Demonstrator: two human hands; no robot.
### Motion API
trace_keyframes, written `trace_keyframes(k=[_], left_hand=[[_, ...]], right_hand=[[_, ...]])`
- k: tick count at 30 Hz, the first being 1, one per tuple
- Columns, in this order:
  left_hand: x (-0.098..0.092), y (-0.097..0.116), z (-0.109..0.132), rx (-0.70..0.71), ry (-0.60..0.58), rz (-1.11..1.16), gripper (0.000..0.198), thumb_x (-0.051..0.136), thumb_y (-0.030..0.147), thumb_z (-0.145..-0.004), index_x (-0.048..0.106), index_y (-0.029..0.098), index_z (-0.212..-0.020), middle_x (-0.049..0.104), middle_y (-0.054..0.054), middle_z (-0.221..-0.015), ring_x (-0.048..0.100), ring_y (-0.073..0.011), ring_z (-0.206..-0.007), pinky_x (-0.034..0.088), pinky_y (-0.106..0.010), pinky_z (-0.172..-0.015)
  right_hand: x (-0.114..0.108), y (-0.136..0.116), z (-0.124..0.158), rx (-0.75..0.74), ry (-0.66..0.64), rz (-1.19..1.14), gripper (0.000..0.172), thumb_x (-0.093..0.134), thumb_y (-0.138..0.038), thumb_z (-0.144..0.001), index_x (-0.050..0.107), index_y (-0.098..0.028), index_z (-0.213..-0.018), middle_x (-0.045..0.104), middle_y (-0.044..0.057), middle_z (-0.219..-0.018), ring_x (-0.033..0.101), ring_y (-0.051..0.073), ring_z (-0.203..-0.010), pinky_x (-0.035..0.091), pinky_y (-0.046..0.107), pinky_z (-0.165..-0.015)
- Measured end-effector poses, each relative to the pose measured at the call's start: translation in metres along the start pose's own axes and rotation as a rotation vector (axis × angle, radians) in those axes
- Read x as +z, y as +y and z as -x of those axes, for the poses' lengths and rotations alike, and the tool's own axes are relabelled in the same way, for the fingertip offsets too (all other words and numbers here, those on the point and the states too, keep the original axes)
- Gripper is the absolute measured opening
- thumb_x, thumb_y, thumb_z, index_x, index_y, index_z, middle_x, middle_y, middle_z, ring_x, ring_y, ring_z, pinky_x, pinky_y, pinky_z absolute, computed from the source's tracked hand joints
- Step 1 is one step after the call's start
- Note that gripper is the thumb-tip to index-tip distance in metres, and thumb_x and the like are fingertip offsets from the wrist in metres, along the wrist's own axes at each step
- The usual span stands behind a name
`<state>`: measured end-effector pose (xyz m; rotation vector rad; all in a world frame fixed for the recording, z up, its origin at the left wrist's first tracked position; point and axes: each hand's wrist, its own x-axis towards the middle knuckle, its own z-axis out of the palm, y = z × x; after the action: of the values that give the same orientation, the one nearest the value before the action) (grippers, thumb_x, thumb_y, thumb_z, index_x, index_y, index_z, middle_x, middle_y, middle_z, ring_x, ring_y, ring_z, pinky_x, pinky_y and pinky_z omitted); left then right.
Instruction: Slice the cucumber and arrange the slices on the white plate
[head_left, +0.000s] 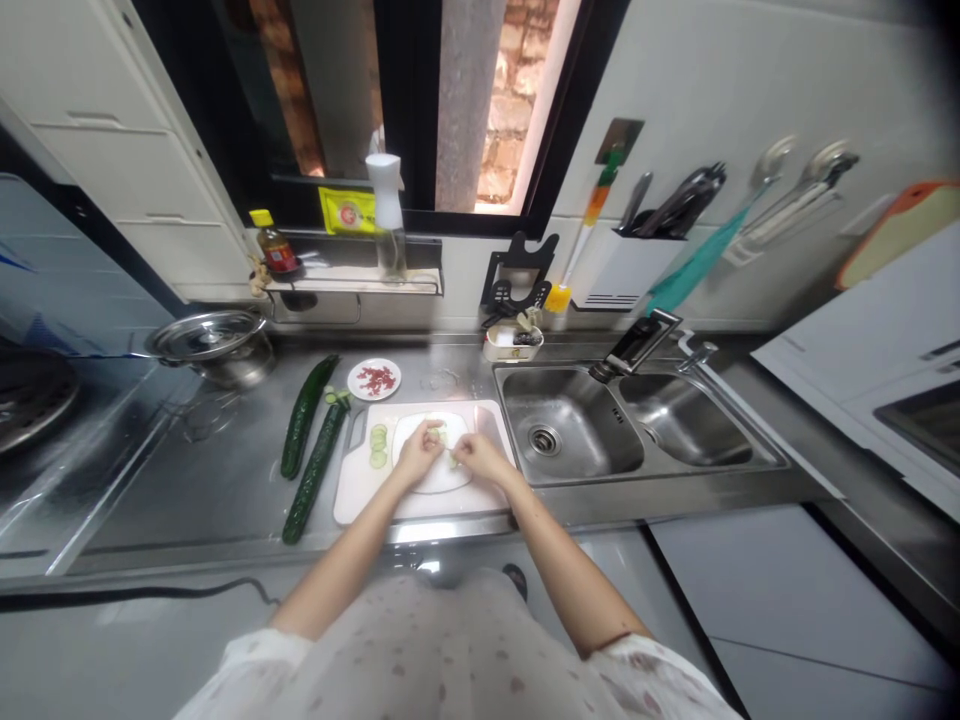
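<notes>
A white plate (429, 482) lies on a pale pink cutting board (356, 505) at the counter's front. Over the plate's left half, my left hand (418, 455) is closed with its fingertips around pale green cucumber slices (439, 437). My right hand (480, 457) pinches at the plate's right side, its fingertips at another small pale green slice, partly hidden. A short overlapping row of cucumber slices (379, 446) lies on the board left of the plate. Beside the board are a whole cucumber (307, 415) and a cut cucumber (316, 475) with small pieces at its far end.
Behind the board stands a small plate with red bits (364, 391). A lidded steel pot (225, 350) is at the back left. To the right are a double sink (570, 400) with a black faucet (637, 342), and a knife holder (626, 270) on the wall.
</notes>
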<state>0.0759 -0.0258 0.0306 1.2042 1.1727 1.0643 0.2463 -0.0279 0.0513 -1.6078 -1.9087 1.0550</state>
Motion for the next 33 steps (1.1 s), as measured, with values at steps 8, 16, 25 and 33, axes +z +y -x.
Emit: trace_keyframes(k=[8,16,25,33], left_hand=[[0.009,-0.02,-0.008,-0.063,0.059,-0.271,0.036,0.067,0.006,-0.064,0.065,0.019,-0.098,0.058,0.004,-0.064,0.052,-0.0119,-0.061,0.038,-0.022,-0.067],[0.022,-0.026,-0.02,-0.121,-0.023,-0.756,0.036,0.054,0.013,-0.082,0.062,0.022,-0.116,0.068,-0.004,-0.086,0.062,-0.0187,-0.082,0.042,-0.026,-0.077],[0.026,-0.027,-0.02,-0.076,-0.088,-0.999,0.04,0.049,0.015,-0.087,0.057,0.023,-0.125,0.068,-0.007,-0.108,0.062,-0.0209,-0.1,0.044,-0.029,-0.086],[0.016,-0.024,-0.002,0.145,-0.144,-1.165,0.029,0.045,0.02,-0.091,0.066,0.023,-0.111,0.062,-0.007,-0.111,0.056,-0.0215,-0.105,0.045,-0.03,-0.086]], right_hand=[[0.014,0.012,0.003,0.086,-0.021,0.233,0.015,0.057,-0.017,-0.081,0.068,-0.013,-0.073,0.069,0.007,-0.069,0.058,0.014,-0.064,0.034,0.022,-0.056],[0.018,0.001,0.007,0.194,-0.037,0.56,0.024,0.048,-0.022,-0.091,0.069,-0.013,-0.095,0.072,0.015,-0.094,0.065,0.02,-0.089,0.039,0.025,-0.071],[0.022,-0.003,0.009,0.178,-0.083,0.713,0.027,0.042,-0.022,-0.095,0.063,-0.014,-0.109,0.069,0.015,-0.106,0.063,0.022,-0.101,0.041,0.028,-0.081],[0.028,-0.003,0.02,0.146,-0.067,0.744,0.029,0.037,-0.024,-0.097,0.061,-0.017,-0.112,0.07,0.012,-0.102,0.064,0.022,-0.096,0.042,0.028,-0.075]])
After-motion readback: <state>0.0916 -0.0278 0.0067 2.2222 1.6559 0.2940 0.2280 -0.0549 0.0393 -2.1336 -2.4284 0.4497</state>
